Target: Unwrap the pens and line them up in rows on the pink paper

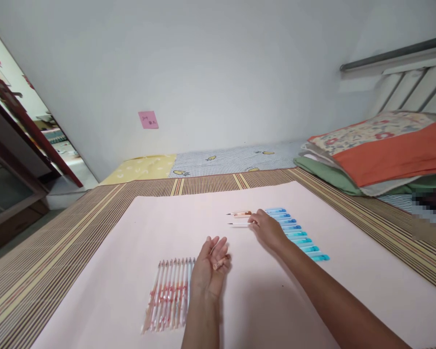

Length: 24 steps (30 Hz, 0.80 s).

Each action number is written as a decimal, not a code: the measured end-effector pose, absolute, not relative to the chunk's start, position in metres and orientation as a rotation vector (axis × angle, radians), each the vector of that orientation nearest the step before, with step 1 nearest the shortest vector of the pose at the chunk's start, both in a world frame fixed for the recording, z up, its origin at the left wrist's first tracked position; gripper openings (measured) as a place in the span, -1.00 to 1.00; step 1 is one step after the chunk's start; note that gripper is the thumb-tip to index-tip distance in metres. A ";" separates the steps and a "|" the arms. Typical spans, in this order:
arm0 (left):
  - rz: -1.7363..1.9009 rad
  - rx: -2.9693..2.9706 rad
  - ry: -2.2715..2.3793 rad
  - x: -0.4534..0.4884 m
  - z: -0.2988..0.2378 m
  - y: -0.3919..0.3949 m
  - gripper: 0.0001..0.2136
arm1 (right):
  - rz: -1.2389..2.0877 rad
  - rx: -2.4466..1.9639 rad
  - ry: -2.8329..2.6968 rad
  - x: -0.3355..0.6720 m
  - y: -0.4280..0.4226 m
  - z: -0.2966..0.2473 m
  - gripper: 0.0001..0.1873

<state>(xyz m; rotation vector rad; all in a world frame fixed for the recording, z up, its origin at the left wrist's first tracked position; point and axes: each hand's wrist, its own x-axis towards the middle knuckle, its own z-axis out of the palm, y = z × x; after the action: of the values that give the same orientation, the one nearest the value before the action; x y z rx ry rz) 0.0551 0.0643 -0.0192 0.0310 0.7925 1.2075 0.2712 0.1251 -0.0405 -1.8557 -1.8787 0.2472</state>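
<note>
My left hand is turned palm up with its fingers curled, holding a short peach-coloured pen part against the palm. To the right and farther off, my right hand pinches the end of a thin white pen refill, whose dark tip points left. Just beyond it lies a brown-and-peach pen piece with a dark point. Several blue and turquoise pens or caps lie in a slanting row, partly hidden behind my right hand. Beside my left wrist, several clear pink-patterned pens lie side by side.
A pale pink sheet lies beneath everything, on a striped mat. At the back right are folded bedding and an orange floral pillow. A white wall with a pink note stands behind; a doorway opens at left.
</note>
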 end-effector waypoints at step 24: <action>1.163 0.036 0.795 0.061 -0.014 0.061 -0.90 | 0.030 -2.054 -1.820 0.285 0.162 -0.071 -0.88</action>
<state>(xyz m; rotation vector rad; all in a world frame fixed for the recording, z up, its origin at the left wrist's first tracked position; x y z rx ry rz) 0.0606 0.0612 -0.0138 0.0359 0.7946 1.1633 0.2845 0.1616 -0.0713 -2.0541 -1.8199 0.0301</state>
